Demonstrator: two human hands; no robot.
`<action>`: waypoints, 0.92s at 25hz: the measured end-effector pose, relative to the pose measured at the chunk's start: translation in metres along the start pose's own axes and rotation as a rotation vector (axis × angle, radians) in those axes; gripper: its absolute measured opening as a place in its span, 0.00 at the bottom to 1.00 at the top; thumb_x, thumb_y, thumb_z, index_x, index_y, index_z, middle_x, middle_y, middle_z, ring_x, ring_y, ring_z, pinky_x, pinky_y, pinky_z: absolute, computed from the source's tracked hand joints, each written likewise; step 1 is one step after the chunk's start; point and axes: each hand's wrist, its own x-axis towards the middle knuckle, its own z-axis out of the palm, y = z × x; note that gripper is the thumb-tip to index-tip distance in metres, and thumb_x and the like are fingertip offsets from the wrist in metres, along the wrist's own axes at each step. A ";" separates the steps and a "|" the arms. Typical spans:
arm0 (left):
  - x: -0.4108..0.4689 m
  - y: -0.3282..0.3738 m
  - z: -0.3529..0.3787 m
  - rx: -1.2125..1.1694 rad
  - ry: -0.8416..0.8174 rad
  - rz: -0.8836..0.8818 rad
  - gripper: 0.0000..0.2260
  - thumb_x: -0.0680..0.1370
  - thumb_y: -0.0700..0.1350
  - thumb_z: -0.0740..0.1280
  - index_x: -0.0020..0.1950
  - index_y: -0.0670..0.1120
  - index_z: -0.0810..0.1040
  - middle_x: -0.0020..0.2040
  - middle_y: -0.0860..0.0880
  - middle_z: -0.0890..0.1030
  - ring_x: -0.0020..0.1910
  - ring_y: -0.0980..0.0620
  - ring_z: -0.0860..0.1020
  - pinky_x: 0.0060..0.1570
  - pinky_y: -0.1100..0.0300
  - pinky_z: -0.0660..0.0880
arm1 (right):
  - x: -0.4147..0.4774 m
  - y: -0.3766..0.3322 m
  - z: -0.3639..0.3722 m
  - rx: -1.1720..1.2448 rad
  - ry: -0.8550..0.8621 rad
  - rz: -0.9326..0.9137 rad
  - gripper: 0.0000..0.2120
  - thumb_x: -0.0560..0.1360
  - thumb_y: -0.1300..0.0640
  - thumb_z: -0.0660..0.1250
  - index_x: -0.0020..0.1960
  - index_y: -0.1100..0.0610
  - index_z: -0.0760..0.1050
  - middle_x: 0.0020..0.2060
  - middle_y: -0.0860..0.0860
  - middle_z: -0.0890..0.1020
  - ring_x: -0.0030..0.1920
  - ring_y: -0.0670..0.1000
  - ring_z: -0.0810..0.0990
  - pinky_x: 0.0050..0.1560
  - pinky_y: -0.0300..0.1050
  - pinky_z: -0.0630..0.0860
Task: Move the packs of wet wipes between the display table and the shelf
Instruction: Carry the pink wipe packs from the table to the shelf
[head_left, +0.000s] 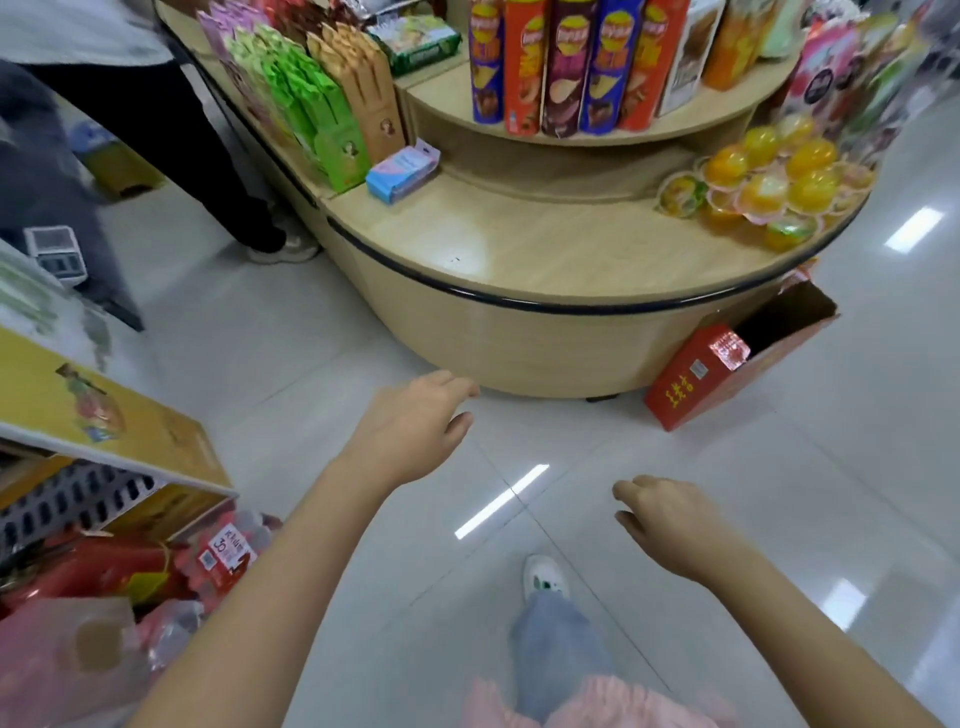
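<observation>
One pack of wet wipes (402, 172), pink on top with blue sides, lies on the lower tier of the round wooden display table (545, 244), at its left beside the upright snack boxes. My left hand (415, 426) reaches forward over the floor, below the table's front edge, fingers loosely curled and holding nothing. My right hand (670, 519) hangs lower and nearer to me, also loosely curled and holding nothing. Both hands are well short of the pack. The shelf (104, 457) stands at my left.
Chip cans (566, 62) stand on the upper tier; jelly cups (769, 182) sit at the right of the lower tier. A red open carton (737, 358) leans against the table base. Another person's legs (208, 171) stand at the left. Bottled-water packs (228, 556) lie under the shelf.
</observation>
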 end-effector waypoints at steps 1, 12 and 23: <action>0.019 -0.009 -0.001 -0.007 -0.013 -0.028 0.14 0.80 0.50 0.57 0.66 0.53 0.70 0.62 0.55 0.75 0.58 0.53 0.75 0.52 0.56 0.72 | 0.029 0.009 -0.015 0.000 -0.005 -0.011 0.12 0.80 0.51 0.54 0.57 0.56 0.70 0.52 0.53 0.78 0.52 0.55 0.78 0.47 0.47 0.72; 0.147 -0.182 -0.008 -0.154 -0.130 -0.240 0.23 0.80 0.50 0.57 0.75 0.54 0.57 0.70 0.52 0.68 0.65 0.50 0.71 0.59 0.57 0.69 | 0.332 -0.026 -0.183 -0.080 0.196 -0.133 0.22 0.78 0.52 0.56 0.70 0.53 0.59 0.56 0.54 0.75 0.55 0.58 0.76 0.45 0.49 0.74; 0.399 -0.404 -0.075 -0.014 -0.182 -0.104 0.30 0.77 0.49 0.63 0.76 0.48 0.56 0.73 0.45 0.63 0.70 0.44 0.64 0.66 0.50 0.65 | 0.565 -0.077 -0.213 0.029 0.036 0.079 0.33 0.77 0.44 0.58 0.76 0.50 0.48 0.68 0.55 0.67 0.63 0.60 0.68 0.54 0.53 0.72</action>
